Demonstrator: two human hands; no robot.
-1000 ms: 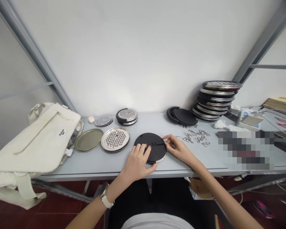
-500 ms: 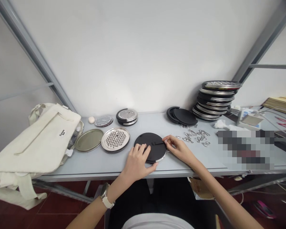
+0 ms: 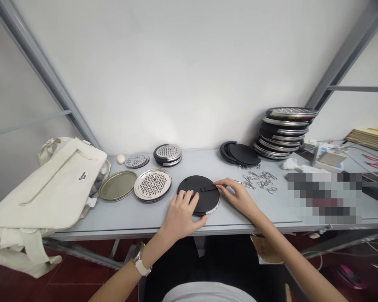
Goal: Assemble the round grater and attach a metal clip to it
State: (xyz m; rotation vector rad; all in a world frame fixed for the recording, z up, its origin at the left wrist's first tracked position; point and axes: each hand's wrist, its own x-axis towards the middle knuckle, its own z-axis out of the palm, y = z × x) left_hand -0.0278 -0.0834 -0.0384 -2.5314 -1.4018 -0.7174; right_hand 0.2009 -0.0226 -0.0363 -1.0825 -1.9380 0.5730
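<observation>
In the head view, a round black plastic-looking disc (image 3: pixel 204 202) is set near the grey surface's (image 3: pixel 122 216) front edge, covered at left by the left hand's (image 3: pixel 180 212) loosely spread fingers. Its narrow black strip (image 3: pixel 209 189) is aimed rightward at the nearer right hand's (image 3: pixel 236 197) fingers, pinched at the rim; whether anything is gripped cannot be told.

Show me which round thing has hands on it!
The black disc with the left hand on it and right hand at its edge; other discs lie untouched.

The left grip (image 3: pixel 180 213) covers part of the disc (image 3: pixel 208 201), detail at the right grip (image 3: pixel 238 199) is too small to tell, a patch (image 3: pixel 326 195) is pixelated, and the left edge crops the bag (image 3: pixel 47 184).
</observation>
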